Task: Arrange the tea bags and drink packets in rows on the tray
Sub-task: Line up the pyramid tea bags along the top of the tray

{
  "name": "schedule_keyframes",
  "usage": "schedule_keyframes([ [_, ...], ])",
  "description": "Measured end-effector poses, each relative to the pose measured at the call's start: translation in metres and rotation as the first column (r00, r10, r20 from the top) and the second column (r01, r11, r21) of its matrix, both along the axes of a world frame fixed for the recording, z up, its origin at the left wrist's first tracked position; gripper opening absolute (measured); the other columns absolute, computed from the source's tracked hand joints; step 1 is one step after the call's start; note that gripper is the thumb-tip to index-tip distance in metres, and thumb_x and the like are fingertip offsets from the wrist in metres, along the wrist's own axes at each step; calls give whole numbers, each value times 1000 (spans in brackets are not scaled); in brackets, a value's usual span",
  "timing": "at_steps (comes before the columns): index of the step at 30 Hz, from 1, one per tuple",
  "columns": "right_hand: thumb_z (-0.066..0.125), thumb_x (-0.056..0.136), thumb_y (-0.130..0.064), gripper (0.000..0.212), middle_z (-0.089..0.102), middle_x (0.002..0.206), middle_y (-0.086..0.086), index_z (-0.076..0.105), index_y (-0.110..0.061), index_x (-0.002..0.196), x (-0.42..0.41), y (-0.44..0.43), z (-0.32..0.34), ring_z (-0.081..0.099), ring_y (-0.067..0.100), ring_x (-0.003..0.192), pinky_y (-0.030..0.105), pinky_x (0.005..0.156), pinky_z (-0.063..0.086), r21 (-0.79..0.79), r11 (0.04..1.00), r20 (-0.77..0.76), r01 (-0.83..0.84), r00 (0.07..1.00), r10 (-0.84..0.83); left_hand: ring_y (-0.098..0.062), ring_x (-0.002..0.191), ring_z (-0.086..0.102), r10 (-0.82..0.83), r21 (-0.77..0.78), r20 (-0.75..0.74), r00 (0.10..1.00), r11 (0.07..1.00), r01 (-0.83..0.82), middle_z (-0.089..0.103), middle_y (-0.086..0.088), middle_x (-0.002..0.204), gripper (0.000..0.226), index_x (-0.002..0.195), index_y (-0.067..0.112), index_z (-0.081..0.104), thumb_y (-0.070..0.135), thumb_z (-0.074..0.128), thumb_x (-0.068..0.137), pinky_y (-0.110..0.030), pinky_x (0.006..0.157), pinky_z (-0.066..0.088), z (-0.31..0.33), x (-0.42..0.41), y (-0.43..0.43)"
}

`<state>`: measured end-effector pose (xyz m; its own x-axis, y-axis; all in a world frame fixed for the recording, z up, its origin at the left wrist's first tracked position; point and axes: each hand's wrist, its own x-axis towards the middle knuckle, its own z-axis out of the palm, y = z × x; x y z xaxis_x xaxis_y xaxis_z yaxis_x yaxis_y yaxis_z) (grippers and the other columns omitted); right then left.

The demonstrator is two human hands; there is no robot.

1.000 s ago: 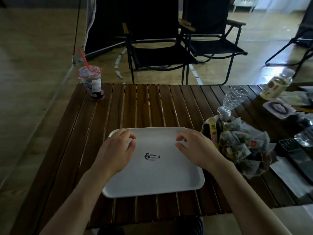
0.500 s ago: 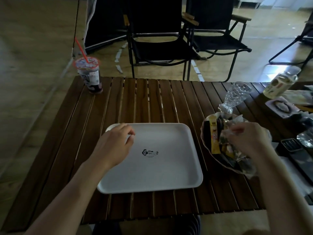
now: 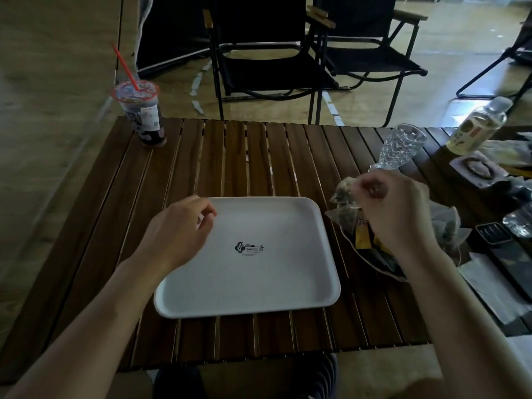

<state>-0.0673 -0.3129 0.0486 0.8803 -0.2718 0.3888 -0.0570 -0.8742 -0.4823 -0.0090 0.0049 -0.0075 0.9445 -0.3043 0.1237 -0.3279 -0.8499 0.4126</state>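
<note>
A tea bag (image 3: 344,192) in a clear wrapper is pinched at its upper edge between the thumb and fingertips of the right hand (image 3: 397,208), and is held lifted above a dish (image 3: 394,275) heaped with more tea bags and drink packets. Directly below the grip, a yellow stick packet (image 3: 361,231) is seen among the heap. Much of the dish is hidden beneath the right wrist. To the left of the grip, just beside the dish, a white tray (image 3: 259,283) is laid on the slatted wooden table (image 3: 259,156), and a small dark logo is printed at its middle. The left hand (image 3: 181,228) is held over the tray's far left corner, its fingers loosely curled with nothing between them. Whether it touches the rim cannot be told. Just beyond the grip a cut-glass goblet (image 3: 401,145) is stood, and further off to the right a clear bottle (image 3: 478,125) with a pale label is seen. Well to the left of the grip, at the table's far left corner, a lidded plastic cup (image 3: 142,116) with a red straw is placed. Behind the table, black folding chairs (image 3: 273,67) are set on the floor.
</note>
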Motion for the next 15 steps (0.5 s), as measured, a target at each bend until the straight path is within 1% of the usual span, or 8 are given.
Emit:
schedule_keyframes([
  [1, 70, 89, -25, 9, 70, 83, -8, 73, -16, 92, 4, 4, -4, 61, 2, 66, 18, 65, 49, 24, 999, -22, -33, 999, 33, -6, 80, 57, -1, 2, -1, 1000, 1000, 1, 58, 10, 92, 11, 101, 23, 63, 26, 54, 97, -12, 56, 34, 0, 0, 0],
  [3, 71, 89, -24, 8, 66, 76, -12, 72, -17, 90, 9, 14, -13, 58, -6, 64, 4, 57, 40, 56, 995, -77, -87, 993, 91, -5, 79, 57, -1, 8, -9, 1000, 1000, 1, 58, 11, 93, 10, 100, 24, 63, 27, 54, 97, -13, 56, 34, 0, 0, 1],
  [5, 73, 87, -21, 5, 61, 69, -15, 73, -15, 86, 15, 23, -25, 56, -8, 62, 2, 53, 40, 76, 990, -108, -117, 986, 125, -5, 79, 57, -2, 7, -20, 1000, 1000, 2, 57, 12, 93, 9, 101, 24, 63, 27, 55, 96, -13, 56, 35, -1, 0, 1],
  [7, 73, 87, -19, 5, 62, 67, -14, 72, -14, 85, 22, 27, -36, 59, -5, 62, 3, 56, 45, 106, 985, -134, -133, 980, 147, -6, 78, 58, 3, -1, -32, 999, 1000, -3, 59, 12, 94, 7, 101, 25, 62, 26, 57, 96, -12, 56, 36, -2, 1, 2],
  [9, 72, 88, -20, 6, 67, 71, -9, 72, -14, 88, 28, 29, -46, 62, -2, 64, 12, 60, 53, 132, 981, -169, -140, 972, 162, -5, 78, 58, -1, -7, -38, 999, 1000, 1, 60, 11, 94, 7, 101, 26, 62, 26, 58, 96, -12, 57, 37, -3, 3, 4],
  [10, 72, 88, -21, 8, 69, 75, -7, 72, -14, 91, 30, 29, -51, 62, -1, 67, 15, 60, 53, 134, 982, -191, -135, 969, 159, -4, 77, 57, -3, -8, -37, 999, 1000, 3, 60, 11, 94, 7, 101, 26, 62, 26, 58, 96, -12, 57, 37, -3, 3, 4],
  [13, 73, 88, -22, 18, 71, 90, -2, 70, -12, 102, 31, 28, -62, 63, 6, 77, 12, 63, 47, 118, 987, -309, -111, 940, 143, -2, 75, 56, -6, -19, -27, 1000, 1000, 6, 59, 13, 92, 8, 101, 25, 63, 25, 58, 96, -11, 57, 36, -3, 5, 5],
  [15, 73, 87, -22, 20, 71, 94, -1, 70, -13, 104, 31, 26, -60, 65, 10, 82, 18, 69, 52, 103, 989, -345, -107, 929, 137, -3, 75, 57, 0, -23, -21, 1000, 1000, 0, 59, 13, 91, 8, 102, 24, 63, 25, 58, 95, -10, 57, 36, -3, 7, 5],
])
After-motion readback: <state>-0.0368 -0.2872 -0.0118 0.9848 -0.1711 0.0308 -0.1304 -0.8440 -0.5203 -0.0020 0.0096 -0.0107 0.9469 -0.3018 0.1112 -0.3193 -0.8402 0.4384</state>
